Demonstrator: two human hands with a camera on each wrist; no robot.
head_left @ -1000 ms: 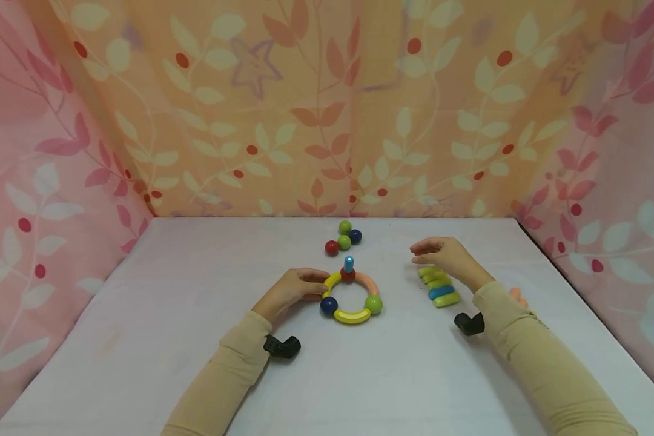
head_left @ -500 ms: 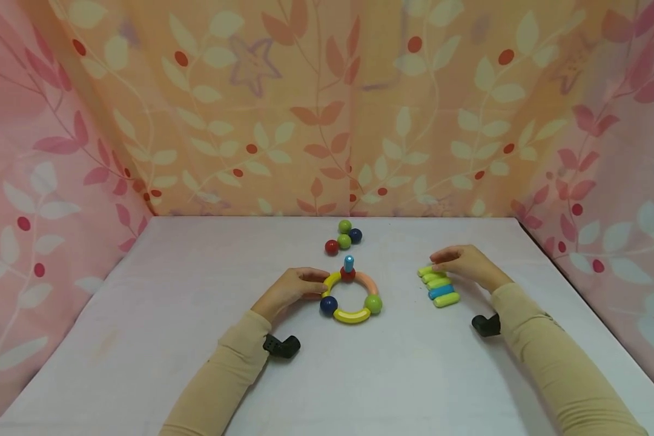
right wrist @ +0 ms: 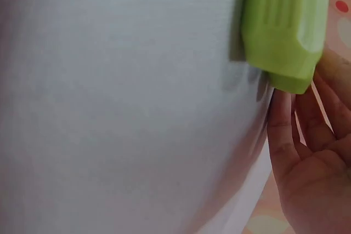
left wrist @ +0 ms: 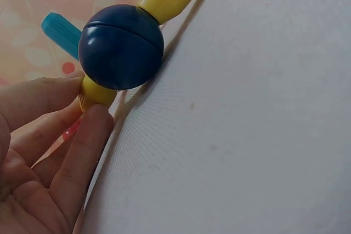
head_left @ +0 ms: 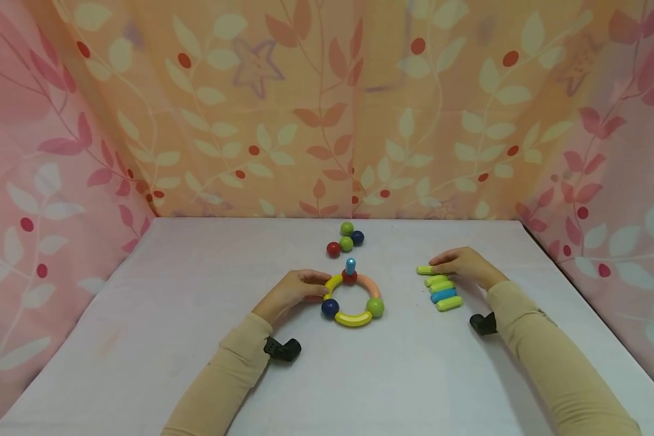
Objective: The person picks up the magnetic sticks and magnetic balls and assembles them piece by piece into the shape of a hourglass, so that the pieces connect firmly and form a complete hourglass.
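On the white tabletop lies a toy ring of curved rods and balls. My left hand (head_left: 294,292) pinches its left yellow curved rod (head_left: 333,282) between thumb and fingers, beside a dark blue ball (left wrist: 120,47). A yellow curved rod (head_left: 353,319), a green ball (head_left: 375,307), a peach curved rod (head_left: 369,284) and a red ball (head_left: 349,277) make up the rest. From the red ball stands a light blue rod (head_left: 351,265). My right hand (head_left: 465,266) pinches the right end of the farthest green rod (head_left: 425,270); nearer green rods (right wrist: 285,20) partly hide its fingertips in the right wrist view.
Beside the right hand, several short green rods (head_left: 449,303) and a blue rod (head_left: 443,295) lie in a row. Behind the ring sit loose balls: a red ball (head_left: 333,249), a dark blue ball (head_left: 357,237) and two green balls (head_left: 346,244). Patterned curtains (head_left: 327,121) enclose the table.
My right hand has come back to the right and down onto the farthest green rod, which now lies turned and apart from the row. The left hand and the ring have stayed in place.
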